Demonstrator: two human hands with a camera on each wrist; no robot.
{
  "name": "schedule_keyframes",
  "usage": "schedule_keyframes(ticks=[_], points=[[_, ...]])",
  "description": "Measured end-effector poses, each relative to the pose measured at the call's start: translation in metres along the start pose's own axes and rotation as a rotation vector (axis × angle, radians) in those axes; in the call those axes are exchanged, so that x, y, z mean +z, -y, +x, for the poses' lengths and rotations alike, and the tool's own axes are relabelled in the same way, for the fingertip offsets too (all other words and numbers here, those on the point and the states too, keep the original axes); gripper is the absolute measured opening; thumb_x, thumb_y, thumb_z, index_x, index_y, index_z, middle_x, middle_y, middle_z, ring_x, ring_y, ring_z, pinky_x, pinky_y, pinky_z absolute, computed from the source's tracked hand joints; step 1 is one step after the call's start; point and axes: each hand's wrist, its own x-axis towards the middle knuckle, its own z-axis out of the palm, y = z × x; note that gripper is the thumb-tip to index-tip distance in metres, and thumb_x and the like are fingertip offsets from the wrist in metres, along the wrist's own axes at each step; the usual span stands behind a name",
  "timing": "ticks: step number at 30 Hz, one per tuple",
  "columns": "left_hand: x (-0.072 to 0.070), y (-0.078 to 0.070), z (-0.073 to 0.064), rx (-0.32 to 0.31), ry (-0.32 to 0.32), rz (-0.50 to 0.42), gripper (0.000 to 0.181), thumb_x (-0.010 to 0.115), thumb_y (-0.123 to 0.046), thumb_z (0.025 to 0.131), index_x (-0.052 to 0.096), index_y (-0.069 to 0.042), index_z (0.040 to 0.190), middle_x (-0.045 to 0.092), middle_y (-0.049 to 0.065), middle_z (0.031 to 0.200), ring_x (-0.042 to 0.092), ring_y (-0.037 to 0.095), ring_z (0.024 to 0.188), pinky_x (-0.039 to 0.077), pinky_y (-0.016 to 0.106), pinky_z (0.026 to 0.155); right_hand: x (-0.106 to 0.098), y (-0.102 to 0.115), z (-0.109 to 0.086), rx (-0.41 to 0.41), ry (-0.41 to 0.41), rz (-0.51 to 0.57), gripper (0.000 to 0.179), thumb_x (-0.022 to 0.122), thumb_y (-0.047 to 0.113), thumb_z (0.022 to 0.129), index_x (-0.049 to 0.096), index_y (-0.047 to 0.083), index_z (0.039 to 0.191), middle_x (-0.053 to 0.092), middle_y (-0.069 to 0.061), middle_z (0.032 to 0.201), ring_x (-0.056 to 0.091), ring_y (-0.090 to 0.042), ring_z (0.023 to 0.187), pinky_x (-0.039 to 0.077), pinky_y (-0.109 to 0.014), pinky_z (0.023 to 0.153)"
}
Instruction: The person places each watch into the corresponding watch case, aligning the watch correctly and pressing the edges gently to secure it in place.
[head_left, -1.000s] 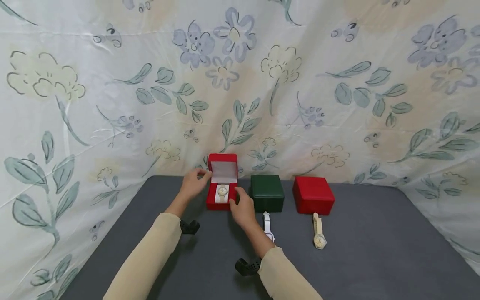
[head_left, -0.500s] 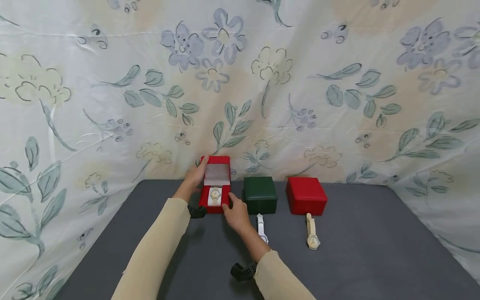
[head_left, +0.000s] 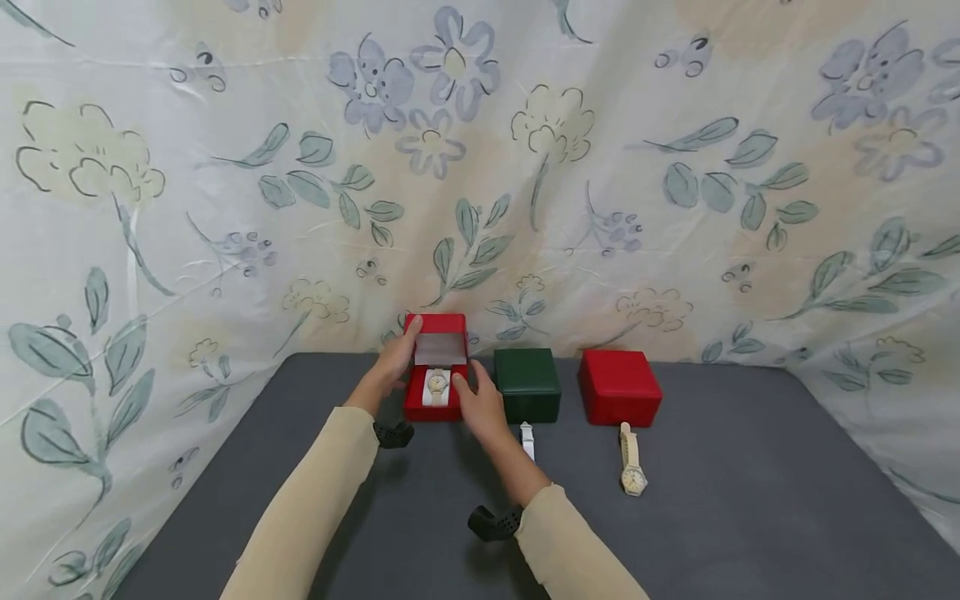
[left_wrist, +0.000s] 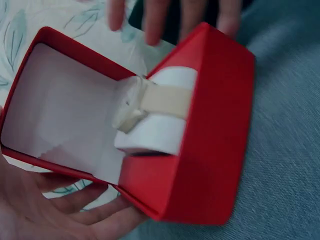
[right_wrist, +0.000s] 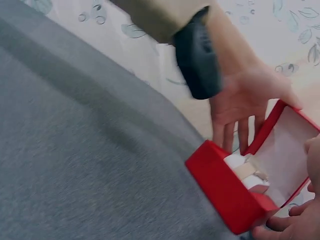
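Floral cloth behind dark grey table. Open red box nr back edge, pale-strap watch on white cushion inside. Hands apart, either side of box: L hand fingers extended, thumb on lid edge; R hand at R side, can't tell if gripping. Green box, closed red box to R; white strap, cream watch in front, resp.

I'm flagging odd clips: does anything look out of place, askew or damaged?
Nothing stands out. A watch sits on the white cushion of the open red box, with no visible damage. The cream watch lies before the closed red box; the white watch is partly hidden by the right forearm, so it can't be fully checked.
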Motion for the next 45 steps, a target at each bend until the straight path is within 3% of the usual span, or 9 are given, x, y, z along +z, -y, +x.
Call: schedule_keyframes(ticks=[5, 11, 18, 23, 29, 35, 42, 45], points=[[0.0, 0.008, -0.002, 0.037, 0.01, -0.007, 0.098, 0.028, -0.082, 0.084, 0.02, -0.013, 0.153, 0.026, 0.016, 0.157, 0.033, 0.041, 0.14, 0.039, 0.066, 0.102, -0.003, 0.007, 0.01, 0.022, 0.042, 0.084, 0.062, 0.044, 0.046, 0.099, 0.027, 0.023, 0.153, 0.032, -0.009, 0.157, 0.03, -0.032, 0.144, 0.028, -0.062, 0.112], [-0.001, 0.016, -0.005, 0.085, 0.005, -0.004, 0.094, 0.032, -0.076, 0.088, 0.019, -0.009, 0.153, 0.025, 0.018, 0.157, 0.031, 0.042, 0.141, 0.039, 0.066, 0.102, -0.004, 0.013, 0.017, 0.008, 0.092, 0.17, 0.06, 0.041, 0.048, 0.1, 0.022, 0.03, 0.154, 0.025, -0.003, 0.161, 0.026, -0.03, 0.146, 0.025, -0.06, 0.115], [-0.002, 0.024, -0.009, 0.132, 0.027, -0.045, 0.085, 0.038, -0.069, 0.092, 0.021, -0.013, 0.154, 0.027, 0.017, 0.157, 0.031, 0.042, 0.142, 0.038, 0.066, 0.102, -0.001, 0.013, 0.016, 0.016, 0.106, 0.248, 0.06, 0.039, 0.048, 0.101, 0.023, 0.026, 0.154, 0.026, -0.003, 0.161, 0.025, -0.029, 0.147, 0.023, -0.06, 0.116], [-0.002, 0.031, -0.012, 0.132, 0.022, -0.084, 0.08, 0.044, -0.062, 0.094, 0.022, -0.013, 0.153, 0.028, 0.016, 0.157, 0.03, 0.041, 0.143, 0.035, 0.065, 0.106, 0.002, 0.011, 0.014, 0.022, 0.084, 0.278, 0.059, 0.038, 0.044, 0.102, 0.028, 0.017, 0.153, 0.028, -0.004, 0.16, 0.024, -0.027, 0.148, 0.025, -0.053, 0.118], [0.002, 0.035, -0.019, 0.183, 0.022, -0.18, 0.071, 0.044, -0.053, 0.097, 0.032, -0.007, 0.149, 0.035, 0.018, 0.153, 0.033, 0.044, 0.14, 0.032, 0.066, 0.108, 0.006, 0.009, 0.009, -0.01, 0.0, 0.211, 0.058, 0.039, 0.044, 0.102, 0.037, 0.009, 0.148, 0.035, -0.01, 0.156, 0.027, -0.028, 0.147, 0.023, -0.05, 0.119], [0.004, 0.038, -0.02, 0.203, -0.02, -0.205, 0.066, 0.041, -0.055, 0.098, 0.046, -0.007, 0.141, 0.046, 0.017, 0.145, 0.043, 0.038, 0.134, 0.037, 0.065, 0.104, 0.007, 0.006, 0.004, 0.003, -0.056, 0.175, 0.059, 0.039, 0.045, 0.102, 0.042, 0.005, 0.145, 0.037, -0.012, 0.154, 0.032, -0.029, 0.145, 0.025, -0.05, 0.118], [0.011, 0.045, -0.021, 0.121, -0.068, -0.053, 0.056, 0.046, -0.029, 0.097, 0.037, -0.007, 0.148, 0.042, 0.017, 0.15, 0.048, 0.034, 0.13, 0.041, 0.051, 0.108, 0.018, 0.003, -0.008, -0.037, -0.064, -0.008, 0.058, 0.04, 0.032, 0.102, 0.027, 0.004, 0.151, 0.02, -0.016, 0.161, 0.022, -0.038, 0.147, 0.023, -0.06, 0.116], [0.011, 0.046, -0.022, 0.145, -0.087, -0.039, 0.054, 0.046, -0.026, 0.097, 0.038, -0.009, 0.148, 0.041, 0.016, 0.15, 0.047, 0.034, 0.131, 0.039, 0.052, 0.109, 0.024, 0.002, -0.011, -0.097, -0.106, -0.035, 0.057, 0.042, 0.025, 0.101, 0.027, 0.001, 0.151, 0.013, -0.021, 0.161, 0.021, -0.043, 0.146, 0.025, -0.062, 0.113]])
